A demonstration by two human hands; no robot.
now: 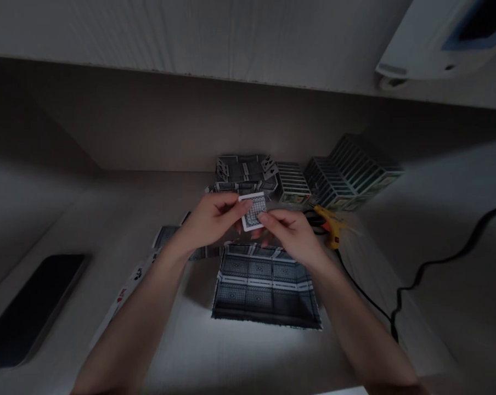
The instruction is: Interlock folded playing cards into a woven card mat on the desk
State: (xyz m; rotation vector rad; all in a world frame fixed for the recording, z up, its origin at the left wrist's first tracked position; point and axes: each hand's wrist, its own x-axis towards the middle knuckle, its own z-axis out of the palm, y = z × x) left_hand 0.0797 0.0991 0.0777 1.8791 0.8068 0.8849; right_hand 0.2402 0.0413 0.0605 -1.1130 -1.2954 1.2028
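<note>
A playing card (253, 213) with a patterned back and white border is held up between both hands. My left hand (215, 216) pinches its left edge, thumb on the patterned face. My right hand (288, 230) grips its lower right corner with the thumb in front; the fingers behind are partly hidden. Just below the hands lies a tray-like piece made of joined cards (256, 288), with raised edges. Behind the hands stands another structure of joined cards (246, 169), partly covered by the held card and left hand.
Stacked card boxes (292, 181) and taller stacks (355, 170) stand at the back right. A yellow glue gun (332, 225) with a black cable (365, 293) lies right of my right hand. A dark phone (34, 307) is at left, near a strip of cards (122, 293). A shelf edge (190, 55) hangs overhead.
</note>
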